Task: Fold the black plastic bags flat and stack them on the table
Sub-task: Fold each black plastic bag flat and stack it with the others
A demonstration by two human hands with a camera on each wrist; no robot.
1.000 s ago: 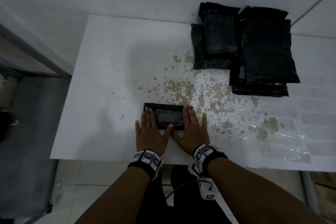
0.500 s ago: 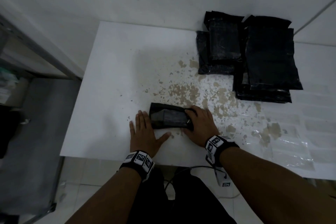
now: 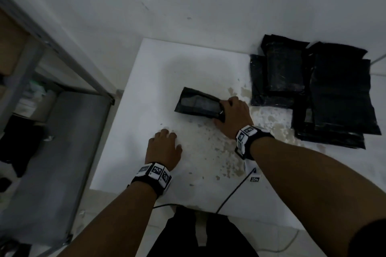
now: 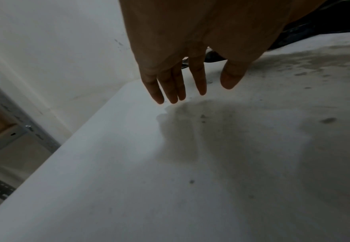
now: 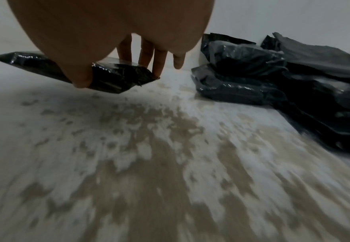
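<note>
The right hand (image 3: pixel 231 118) pinches the right end of a folded bag (image 3: pixel 198 105), thumb beneath and fingers on top, holding it just off the table (image 3: pixel 146 81), left of the stack (image 3: pixel 338 98); the left hand (image 3: pixel 164 149) hovers spread and empty near the front edge. The bag looks light, soft and slick, so an end pinch probably lets the far side droop and the folds spring open. A flatter hold under its middle should carry it better.
</note>
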